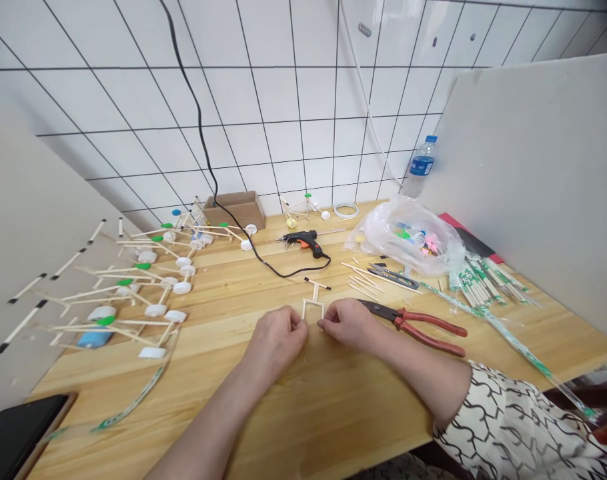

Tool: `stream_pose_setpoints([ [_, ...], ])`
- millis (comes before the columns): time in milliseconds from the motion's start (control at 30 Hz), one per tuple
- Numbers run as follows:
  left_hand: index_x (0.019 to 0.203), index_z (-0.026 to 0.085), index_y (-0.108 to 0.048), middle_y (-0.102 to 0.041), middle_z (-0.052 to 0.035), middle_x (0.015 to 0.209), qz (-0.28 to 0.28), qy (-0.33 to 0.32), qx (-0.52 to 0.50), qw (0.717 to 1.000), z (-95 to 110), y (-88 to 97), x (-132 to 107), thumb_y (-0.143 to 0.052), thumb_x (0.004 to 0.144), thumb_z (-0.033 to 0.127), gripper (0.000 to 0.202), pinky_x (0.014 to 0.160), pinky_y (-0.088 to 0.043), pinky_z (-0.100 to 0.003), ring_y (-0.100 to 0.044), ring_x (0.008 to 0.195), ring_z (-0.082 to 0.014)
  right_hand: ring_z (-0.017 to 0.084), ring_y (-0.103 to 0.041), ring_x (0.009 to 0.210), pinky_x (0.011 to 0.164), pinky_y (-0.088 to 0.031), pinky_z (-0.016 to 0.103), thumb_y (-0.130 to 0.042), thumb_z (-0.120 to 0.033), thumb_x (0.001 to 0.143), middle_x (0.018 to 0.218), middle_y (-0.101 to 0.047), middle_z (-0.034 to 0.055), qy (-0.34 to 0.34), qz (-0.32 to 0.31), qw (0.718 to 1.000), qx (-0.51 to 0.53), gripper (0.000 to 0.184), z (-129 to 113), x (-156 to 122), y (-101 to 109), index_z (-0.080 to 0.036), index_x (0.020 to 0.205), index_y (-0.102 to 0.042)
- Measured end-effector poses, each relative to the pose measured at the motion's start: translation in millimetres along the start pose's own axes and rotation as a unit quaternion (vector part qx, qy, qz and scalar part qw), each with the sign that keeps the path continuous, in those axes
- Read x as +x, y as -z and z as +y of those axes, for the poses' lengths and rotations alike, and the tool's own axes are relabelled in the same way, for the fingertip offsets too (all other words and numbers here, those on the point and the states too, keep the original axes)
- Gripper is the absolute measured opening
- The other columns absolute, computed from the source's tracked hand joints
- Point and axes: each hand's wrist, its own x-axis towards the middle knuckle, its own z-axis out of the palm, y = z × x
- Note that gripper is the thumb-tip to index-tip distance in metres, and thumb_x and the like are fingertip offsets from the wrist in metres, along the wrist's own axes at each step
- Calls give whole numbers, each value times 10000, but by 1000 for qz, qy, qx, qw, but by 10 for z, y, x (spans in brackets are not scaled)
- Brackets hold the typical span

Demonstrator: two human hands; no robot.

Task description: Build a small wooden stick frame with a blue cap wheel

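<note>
Between my hands, over the middle of the table, is a small frame of wooden sticks (314, 302). It has a fork of two legs pointing toward me and a short crossbar with black ends at its far side. My left hand (282, 333) is closed, its thumb and finger pinching the left leg. The right leg is pinched by my right hand (351, 323), also closed. Just right of that hand lie red-handled pliers (428, 328). Beyond the frame, a black glue gun (303, 241) rests on its side with its cord trailing.
Several stick models with bottle-cap wheels (155, 310) line the left side. A cardboard box (241, 211), tape roll (346, 211), plastic bag of caps (408, 233), snips (394, 276), loose sticks (366, 283), wrapped stick packets (483, 280), a bottle (422, 163) and a phone (26, 433) lie around.
</note>
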Motion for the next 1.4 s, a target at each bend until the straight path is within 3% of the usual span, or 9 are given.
stream_pose_setpoints([
  [500, 595, 176, -538, -565, 15, 505, 23, 6, -137, 990, -7, -14, -1, -469, 677, 248, 128, 477, -340, -230, -497, 471, -124, 109, -517, 549, 482, -301, 207, -553, -320, 739, 616, -654, 31, -1, 0, 1000, 28, 225, 54, 45, -25, -143, 668, -671],
  [967, 591, 181, -509, -535, 29, 477, 2, -3, -269, 963, -40, -90, 39, -500, 636, 270, 101, 452, -342, -214, -497, 460, -119, 135, -584, 623, 496, -316, 211, -556, -297, 749, 713, -692, 47, 6, -7, 1000, 11, 181, 23, 10, -17, -162, 732, -676],
  [1167, 581, 176, -515, -481, 40, 484, 6, -14, -261, 965, -18, -94, 25, -499, 632, 266, 105, 452, -307, -206, -414, 467, -100, 118, -534, 580, 483, -289, 206, -547, -292, 753, 675, -668, 34, 20, -5, 1000, 6, 186, 30, 8, -7, -156, 700, -662],
  [1400, 579, 184, -514, -484, 33, 510, 1, -53, -273, 961, 3, -122, 3, -486, 642, 284, 121, 487, -337, -217, -437, 498, -110, 104, -425, 531, 491, -242, 226, -419, -310, 847, 569, -591, 20, 44, 32, 999, 5, 355, 13, 16, -4, -139, 631, -642],
])
